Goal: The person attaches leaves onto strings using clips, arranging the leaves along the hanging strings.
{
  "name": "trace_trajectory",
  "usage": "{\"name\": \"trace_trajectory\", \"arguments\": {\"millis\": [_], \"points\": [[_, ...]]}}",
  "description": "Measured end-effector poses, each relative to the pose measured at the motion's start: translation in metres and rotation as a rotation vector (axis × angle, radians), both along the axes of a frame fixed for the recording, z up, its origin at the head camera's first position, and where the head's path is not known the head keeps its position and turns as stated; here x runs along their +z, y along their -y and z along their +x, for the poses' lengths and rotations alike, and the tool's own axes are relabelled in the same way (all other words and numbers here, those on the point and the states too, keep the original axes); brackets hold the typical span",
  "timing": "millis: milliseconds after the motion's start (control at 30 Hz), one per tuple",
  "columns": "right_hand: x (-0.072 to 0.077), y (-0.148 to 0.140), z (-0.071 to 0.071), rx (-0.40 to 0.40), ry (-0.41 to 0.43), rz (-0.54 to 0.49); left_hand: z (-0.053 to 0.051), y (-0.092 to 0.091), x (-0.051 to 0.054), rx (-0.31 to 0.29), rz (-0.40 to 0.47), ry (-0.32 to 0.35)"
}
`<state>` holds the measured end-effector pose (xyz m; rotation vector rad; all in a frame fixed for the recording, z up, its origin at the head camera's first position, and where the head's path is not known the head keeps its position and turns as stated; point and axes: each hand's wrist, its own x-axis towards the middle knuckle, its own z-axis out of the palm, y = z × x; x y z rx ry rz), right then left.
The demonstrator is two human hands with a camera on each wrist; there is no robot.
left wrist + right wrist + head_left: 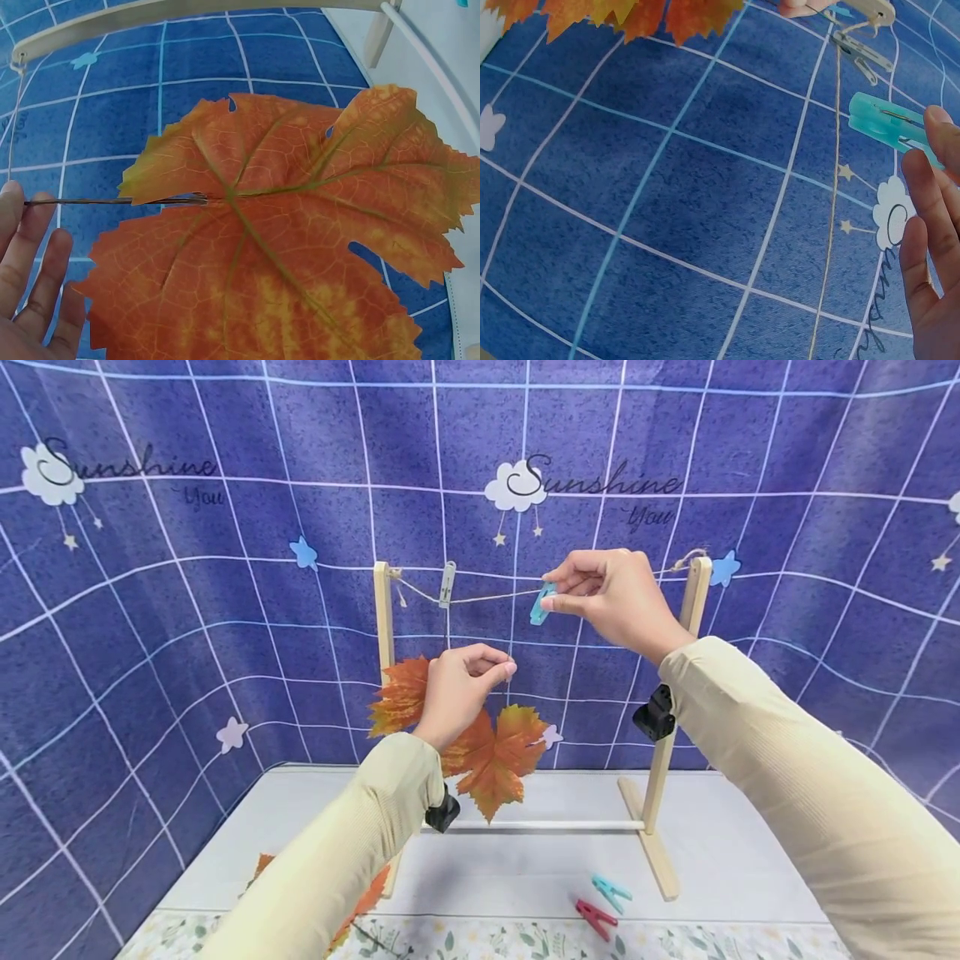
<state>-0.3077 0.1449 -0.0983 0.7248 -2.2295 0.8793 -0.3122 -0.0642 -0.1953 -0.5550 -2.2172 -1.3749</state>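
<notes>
My left hand (463, 689) pinches the thin dark stem of an orange artificial maple leaf (495, 752), which hangs below the fingers. In the left wrist view the leaf (270, 217) fills most of the picture. My right hand (618, 597) pinches a turquoise clothespin (542, 603) beside the twine (491, 597); whether it touches the twine is hard to tell. The right wrist view shows this clothespin (889, 124) between thumb and finger. A grey clothespin (447, 585) sits on the twine to the left, above another orange leaf (401, 693) partly hidden by my left hand.
A wooden frame (660, 777) holds the twine between two posts. On the white table (540, 860) lie a turquoise clothespin (611, 893) and a red clothespin (597, 918). More leaves (367, 902) lie at the front left, partly behind my left sleeve. A blue checked cloth (225, 652) hangs behind.
</notes>
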Motion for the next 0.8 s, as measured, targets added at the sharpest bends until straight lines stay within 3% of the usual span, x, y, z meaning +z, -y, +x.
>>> {"name": "trace_trajectory", "arguments": {"millis": [167, 400, 633, 800], "points": [[0.007, 0.004, -0.006, 0.0, -0.009, -0.007, -0.009, -0.003, 0.004, 0.056, 0.014, -0.03], [0.017, 0.011, -0.014, -0.001, -0.018, -0.002, -0.021, -0.009, 0.011, 0.077, 0.049, -0.065], [0.018, 0.018, -0.019, -0.032, -0.016, 0.019, -0.027, -0.015, 0.019, 0.119, 0.054, -0.059], [0.017, 0.024, -0.026, -0.032, -0.028, 0.021, -0.031, -0.019, 0.027, 0.194, 0.026, -0.041]]}}
